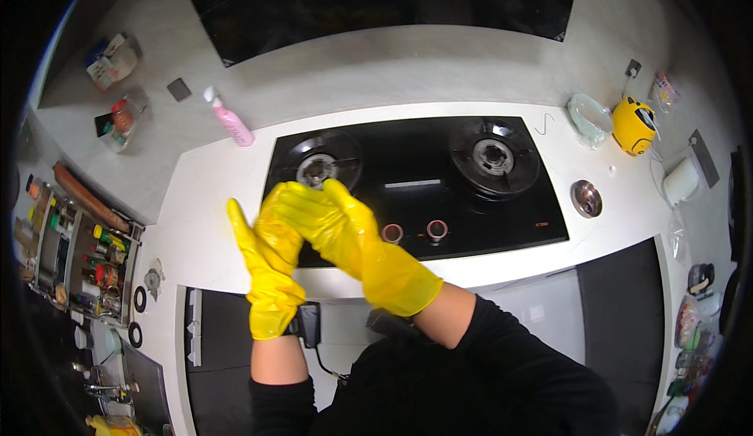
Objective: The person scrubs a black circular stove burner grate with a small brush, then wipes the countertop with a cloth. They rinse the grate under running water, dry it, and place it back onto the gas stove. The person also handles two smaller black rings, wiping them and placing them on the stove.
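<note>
Both my hands wear long yellow rubber gloves and are raised over the front left of a black glass gas hob [412,200]. My left hand [273,247] points up, one gloved finger standing apart at its left side. Across its fingers lies my right hand [323,218], the two gloves touching and overlapping. No object shows between them, though the overlap hides part of the left fingers. Behind the gloves is the left burner [317,168]; the right burner [493,156] is farther off. Two control knobs, the left knob [393,233] and the right knob [436,230], are beside my right glove.
A pink spray bottle [232,123] stands at the back left of the white counter [206,200]. To the right are a metal bowl [586,199], a yellow appliance [633,127] and a plastic-wrapped pale green bowl [590,119]. A rack of bottles [106,259] and two black rings [139,299] occupy the left.
</note>
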`<control>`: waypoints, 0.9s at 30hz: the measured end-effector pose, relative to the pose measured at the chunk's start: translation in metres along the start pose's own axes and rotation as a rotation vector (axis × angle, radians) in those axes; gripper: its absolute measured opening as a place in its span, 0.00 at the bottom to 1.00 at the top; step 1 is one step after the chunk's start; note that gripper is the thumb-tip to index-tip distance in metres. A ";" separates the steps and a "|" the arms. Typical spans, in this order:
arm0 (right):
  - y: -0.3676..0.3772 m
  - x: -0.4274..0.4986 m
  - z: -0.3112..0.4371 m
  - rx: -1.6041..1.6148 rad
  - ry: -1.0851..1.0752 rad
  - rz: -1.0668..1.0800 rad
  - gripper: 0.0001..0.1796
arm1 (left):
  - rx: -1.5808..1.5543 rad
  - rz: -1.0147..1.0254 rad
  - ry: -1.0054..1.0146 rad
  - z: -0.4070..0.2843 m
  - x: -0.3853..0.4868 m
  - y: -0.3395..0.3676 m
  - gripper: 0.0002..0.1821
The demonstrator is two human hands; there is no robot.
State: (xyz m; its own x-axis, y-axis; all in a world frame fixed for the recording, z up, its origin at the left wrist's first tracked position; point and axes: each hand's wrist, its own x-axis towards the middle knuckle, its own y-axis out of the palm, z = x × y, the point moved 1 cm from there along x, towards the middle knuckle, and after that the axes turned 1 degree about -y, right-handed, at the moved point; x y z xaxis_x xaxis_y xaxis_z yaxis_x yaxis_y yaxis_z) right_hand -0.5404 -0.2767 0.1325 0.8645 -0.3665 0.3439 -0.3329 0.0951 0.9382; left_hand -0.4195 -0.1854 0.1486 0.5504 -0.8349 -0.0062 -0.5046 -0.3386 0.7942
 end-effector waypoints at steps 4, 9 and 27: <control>0.010 0.049 -0.094 -0.133 -0.069 -0.014 0.36 | -0.387 0.352 -0.204 -0.010 -0.027 -0.023 0.38; 0.013 0.081 -0.161 -0.416 -0.151 -0.153 0.36 | -0.465 0.318 -0.167 -0.042 -0.045 -0.051 0.34; -0.069 0.166 -0.279 -0.392 0.716 -0.298 0.34 | -0.799 0.294 0.453 -0.210 -0.143 -0.190 0.30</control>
State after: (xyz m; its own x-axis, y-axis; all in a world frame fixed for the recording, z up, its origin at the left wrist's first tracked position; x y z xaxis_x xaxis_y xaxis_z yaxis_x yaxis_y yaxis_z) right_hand -0.2684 -0.0855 0.1361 0.9678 0.2310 -0.1000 -0.0147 0.4484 0.8937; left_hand -0.2624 0.0891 0.1256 0.7631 -0.5357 0.3616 -0.1538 0.3928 0.9066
